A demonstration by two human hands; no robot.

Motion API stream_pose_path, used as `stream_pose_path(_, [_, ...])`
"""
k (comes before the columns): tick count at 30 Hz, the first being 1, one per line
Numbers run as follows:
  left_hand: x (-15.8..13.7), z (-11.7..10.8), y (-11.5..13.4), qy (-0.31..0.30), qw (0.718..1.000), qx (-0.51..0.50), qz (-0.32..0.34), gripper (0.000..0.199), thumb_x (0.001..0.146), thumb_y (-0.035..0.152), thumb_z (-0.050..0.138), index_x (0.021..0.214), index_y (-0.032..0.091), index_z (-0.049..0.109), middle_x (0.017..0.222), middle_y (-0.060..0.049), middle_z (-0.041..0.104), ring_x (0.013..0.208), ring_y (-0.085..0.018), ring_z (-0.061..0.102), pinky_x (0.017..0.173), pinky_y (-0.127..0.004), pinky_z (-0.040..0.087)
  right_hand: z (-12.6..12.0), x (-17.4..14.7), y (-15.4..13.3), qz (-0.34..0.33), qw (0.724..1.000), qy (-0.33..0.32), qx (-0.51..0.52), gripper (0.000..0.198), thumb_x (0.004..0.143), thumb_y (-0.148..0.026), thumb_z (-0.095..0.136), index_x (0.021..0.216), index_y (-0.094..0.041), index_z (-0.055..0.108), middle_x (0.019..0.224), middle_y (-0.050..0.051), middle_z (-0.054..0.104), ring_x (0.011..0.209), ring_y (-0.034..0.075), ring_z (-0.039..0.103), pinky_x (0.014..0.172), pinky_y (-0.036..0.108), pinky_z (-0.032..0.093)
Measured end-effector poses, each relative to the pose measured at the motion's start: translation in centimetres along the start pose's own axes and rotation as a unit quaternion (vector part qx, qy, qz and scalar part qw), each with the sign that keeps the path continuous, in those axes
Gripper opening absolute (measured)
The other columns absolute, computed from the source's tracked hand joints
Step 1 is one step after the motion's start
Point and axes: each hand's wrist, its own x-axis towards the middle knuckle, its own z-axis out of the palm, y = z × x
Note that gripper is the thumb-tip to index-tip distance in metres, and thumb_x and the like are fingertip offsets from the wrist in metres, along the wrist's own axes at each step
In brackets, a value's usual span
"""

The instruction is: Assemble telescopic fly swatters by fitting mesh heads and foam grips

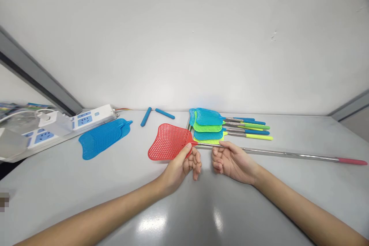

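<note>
A red fly swatter (170,141) with a long, extended metal rod and a red grip lies across both my hands, its head to the left and its grip far to the right. My left hand (184,165) pinches it where the red head meets the rod, thumb on top. Round the rod, a little to the right, my right hand (233,161) is closed with the thumb along the top and fingers curled below. Just behind lies a pile of blue, green and yellow fly swatters (209,117), their rods short and their grips pointing right.
Two loose blue flat swatter heads (100,138) lie overlapped on the left. Two blue grips (165,113) rest near the wall. White power strips (95,117) with plugs and cables run along the left edge of the grey table (115,215). A white wall panel (184,46) stands behind.
</note>
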Motion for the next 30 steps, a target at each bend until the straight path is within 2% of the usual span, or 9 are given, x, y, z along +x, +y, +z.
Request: stream_pose_path(30, [-0.11,0.05,0.26,0.009,1.0,0.002,-0.008,0.043,0.086,0.04,0.023,0.062,0.015,0.048,0.05,-0.002,0.052,0.043,-0.01,0.046,0.044,-0.021,0.037,0.14,0.07,-0.22,0.018,1.0,-0.015,0.001,0.033,0.081,-0.038,0.032,0.067,-0.015,0.051,0.055,-0.001,0.04,0.054,0.013,0.043,0.058,0.027,0.03])
